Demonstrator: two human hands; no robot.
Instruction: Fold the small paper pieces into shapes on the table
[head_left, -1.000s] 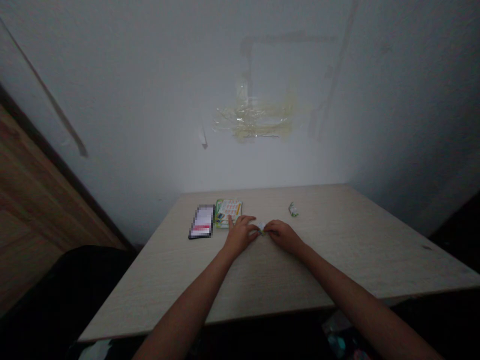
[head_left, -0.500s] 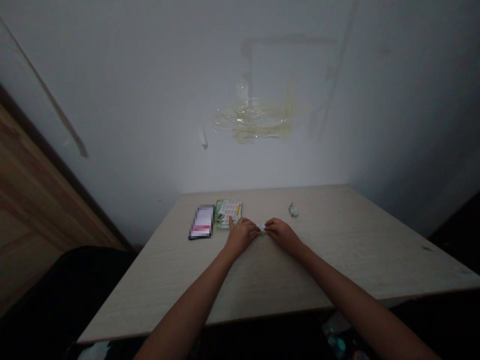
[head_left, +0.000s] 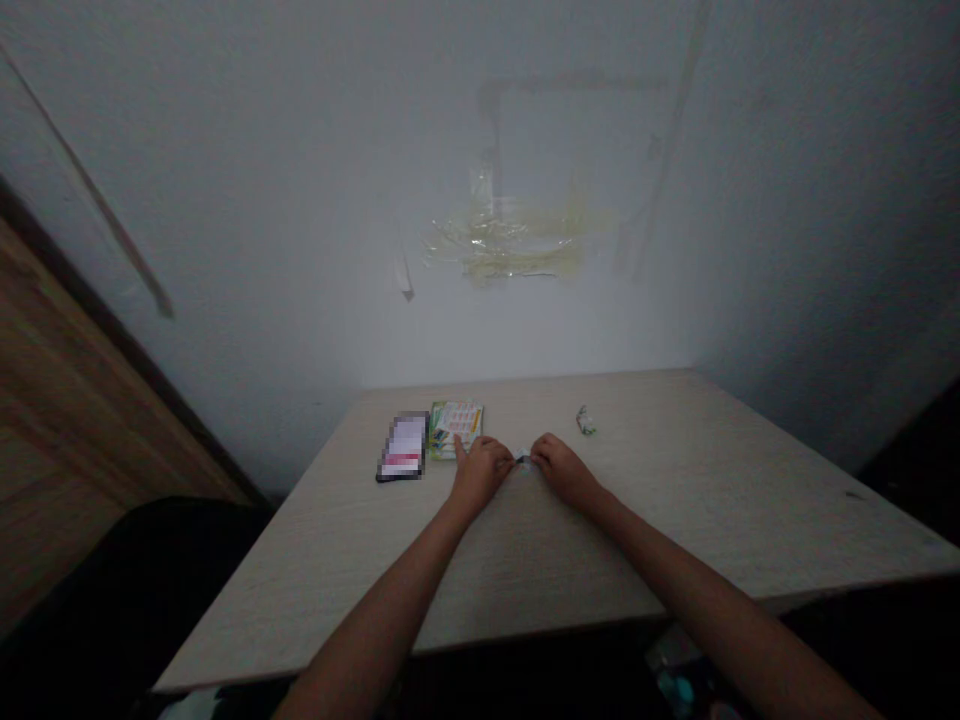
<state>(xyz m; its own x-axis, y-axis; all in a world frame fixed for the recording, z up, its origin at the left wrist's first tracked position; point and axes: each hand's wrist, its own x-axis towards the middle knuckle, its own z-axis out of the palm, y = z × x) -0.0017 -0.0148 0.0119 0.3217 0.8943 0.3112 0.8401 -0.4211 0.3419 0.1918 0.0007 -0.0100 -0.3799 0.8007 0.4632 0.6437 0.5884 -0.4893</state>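
Between my two hands, just over the table, is a small piece of pale paper (head_left: 523, 461) with a dark patch on it. My left hand (head_left: 482, 470) pinches its left end, the thumb sticking up apart from the curled fingers. At the other end, my right hand (head_left: 559, 463) has its fingertips closed on the paper. Behind my left hand lies a flat green and white printed packet (head_left: 457, 420), partly covered by the thumb. A small crumpled scrap of green and white paper (head_left: 586, 420) rests beyond my right hand.
A phone (head_left: 403, 446) with a blurred screen lies left of the packet. The pale wooden table (head_left: 675, 480) reaches back to a grey wall (head_left: 300, 200) that carries peeling clear tape (head_left: 517, 245). Dim items sit below the table's front edge.
The small paper between my fingers has turned or folded, and a dark patch now shows on it. My hands have barely shifted.
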